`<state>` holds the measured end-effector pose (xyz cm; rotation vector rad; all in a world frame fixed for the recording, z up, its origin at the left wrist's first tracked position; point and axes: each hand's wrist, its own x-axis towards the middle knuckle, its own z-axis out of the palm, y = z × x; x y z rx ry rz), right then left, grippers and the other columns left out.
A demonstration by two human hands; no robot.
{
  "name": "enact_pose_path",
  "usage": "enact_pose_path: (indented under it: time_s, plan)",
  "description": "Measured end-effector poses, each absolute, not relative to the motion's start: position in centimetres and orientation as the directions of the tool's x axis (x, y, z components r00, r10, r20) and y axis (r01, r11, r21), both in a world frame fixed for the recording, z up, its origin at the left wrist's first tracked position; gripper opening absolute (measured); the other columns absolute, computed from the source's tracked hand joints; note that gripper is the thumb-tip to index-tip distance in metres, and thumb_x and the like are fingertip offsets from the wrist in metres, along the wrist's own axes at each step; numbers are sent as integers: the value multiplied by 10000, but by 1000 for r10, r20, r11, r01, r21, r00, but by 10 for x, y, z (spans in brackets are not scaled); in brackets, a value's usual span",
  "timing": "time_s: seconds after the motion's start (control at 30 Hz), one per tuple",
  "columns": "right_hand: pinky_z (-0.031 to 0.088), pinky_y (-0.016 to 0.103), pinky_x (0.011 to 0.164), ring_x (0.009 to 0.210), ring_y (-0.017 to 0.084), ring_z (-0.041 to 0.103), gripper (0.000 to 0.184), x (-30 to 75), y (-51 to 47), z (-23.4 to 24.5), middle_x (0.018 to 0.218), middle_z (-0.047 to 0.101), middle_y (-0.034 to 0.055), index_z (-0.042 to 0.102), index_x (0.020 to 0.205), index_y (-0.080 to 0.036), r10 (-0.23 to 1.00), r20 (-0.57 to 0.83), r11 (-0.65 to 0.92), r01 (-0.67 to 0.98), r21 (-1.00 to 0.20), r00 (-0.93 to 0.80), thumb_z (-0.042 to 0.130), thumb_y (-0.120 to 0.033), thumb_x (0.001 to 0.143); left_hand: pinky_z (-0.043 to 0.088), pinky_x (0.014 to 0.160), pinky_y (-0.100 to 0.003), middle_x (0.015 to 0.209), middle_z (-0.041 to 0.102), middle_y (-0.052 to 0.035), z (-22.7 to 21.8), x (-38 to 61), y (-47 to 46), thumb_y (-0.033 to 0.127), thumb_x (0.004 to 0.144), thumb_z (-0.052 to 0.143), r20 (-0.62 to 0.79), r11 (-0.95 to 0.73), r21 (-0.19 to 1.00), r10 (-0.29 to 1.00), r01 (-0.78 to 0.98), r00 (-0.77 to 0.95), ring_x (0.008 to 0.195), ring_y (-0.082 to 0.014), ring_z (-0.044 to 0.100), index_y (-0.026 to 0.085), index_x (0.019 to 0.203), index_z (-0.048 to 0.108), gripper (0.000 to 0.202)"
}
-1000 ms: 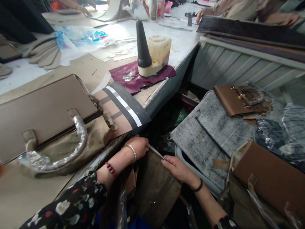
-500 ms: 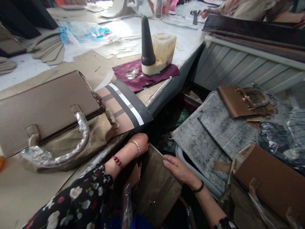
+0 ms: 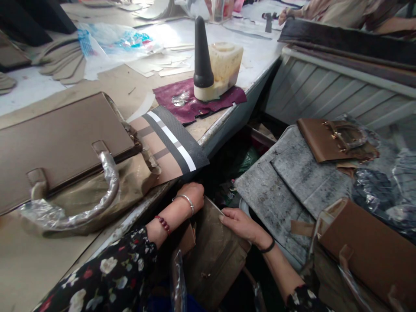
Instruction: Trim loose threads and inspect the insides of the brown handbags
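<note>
A brown-olive handbag [image 3: 214, 255] hangs low in front of me, below the table's edge, its pale rim facing up. My left hand [image 3: 191, 195] is closed at the left end of that rim, its fingertips hidden behind the knuckles. On the rim's right side, my right hand [image 3: 238, 223] pinches the edge between thumb and fingers. A plastic-wrapped handle [image 3: 178, 281] dangles beside the bag. Left of my hands, a taupe handbag [image 3: 65, 147] with wrapped handles lies on the table, near a striped panel [image 3: 172, 147] that juts past the edge.
A glue-stained container [image 3: 225, 65] with a black cone [image 3: 203, 56] stands on a maroon scrap [image 3: 175, 102]. To the right, grey boards [image 3: 279, 190] carry a small brown bag [image 3: 331, 138]; another brown bag [image 3: 367, 247] is nearer. A person's hand [image 3: 286, 15] shows at the back.
Both hands keep their hold on the bag's rim and have barely shifted. The view has moved slightly, so the taupe handbag appears a little farther left.
</note>
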<state>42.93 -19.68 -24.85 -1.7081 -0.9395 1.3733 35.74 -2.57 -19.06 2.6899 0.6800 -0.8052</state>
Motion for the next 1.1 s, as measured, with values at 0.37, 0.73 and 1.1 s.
enact_pose_path:
  time_s: [0.37, 0.73, 1.1]
  plan:
    - [290, 200, 488, 538, 85, 373, 309, 432, -164, -255, 569, 385, -42, 396, 607, -174, 905, -389, -425, 324, -845, 171, 382, -393, 825, 488, 687, -299, 850, 666, -174, -189, 355, -22, 225, 765, 429, -564, -867, 114, 346, 486, 749, 821, -264, 627, 78, 842, 671, 294]
    - [280, 246, 533, 568, 122, 434, 273, 422, -136, -254, 590, 471, 12, 437, 599, -175, 876, -367, -478, 468, -743, 313, 371, -287, 839, 480, 704, -291, 869, 662, -175, -185, 353, -18, 219, 791, 411, -561, -870, 95, 355, 484, 748, 835, -251, 623, 78, 841, 662, 292]
    - [281, 208, 491, 539, 95, 374, 292, 419, -162, -257, 549, 369, -40, 381, 590, -182, 895, -321, -423, 358, -832, 311, 343, -337, 834, 475, 742, -322, 941, 647, -124, -169, 336, -23, 244, 773, 465, -527, -892, 71, 346, 446, 776, 855, -253, 613, 145, 846, 649, 222]
